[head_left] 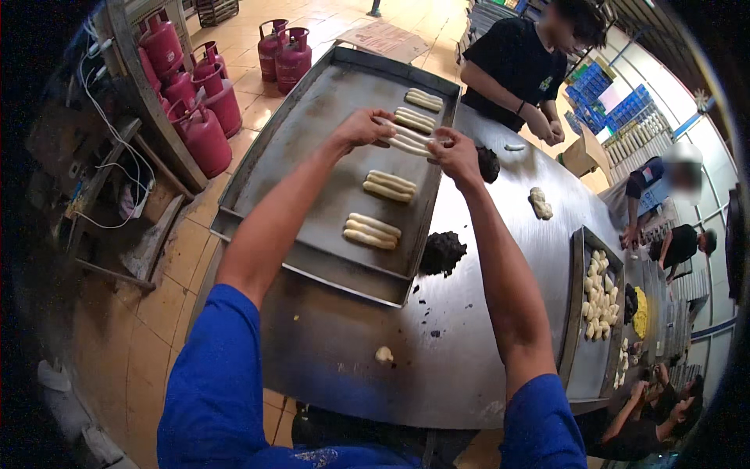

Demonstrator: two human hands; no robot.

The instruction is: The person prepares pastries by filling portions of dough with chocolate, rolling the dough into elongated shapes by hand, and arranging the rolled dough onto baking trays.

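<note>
My left hand [364, 130] and my right hand [458, 156] pinch opposite ends of a group of pale dough strips [411, 141], stretched side by side between them. It is held over a large metal baking tray [305, 144], close to its right side. Along that side lie more groups of dough strips: two farther off [424, 98], one just nearer than my hands [389, 187] and one closest to me [372, 230]. My fingertips partly hide the ends of the held strips.
The tray rests on a steel table [500, 227]. Right of it lie dark crumbly lumps [443, 253], a dough piece [540, 203] and a tray of small dough pieces [574, 352]. A person in black [512, 66] works across the table; others work at right. Red gas cylinders [205, 129] stand at left.
</note>
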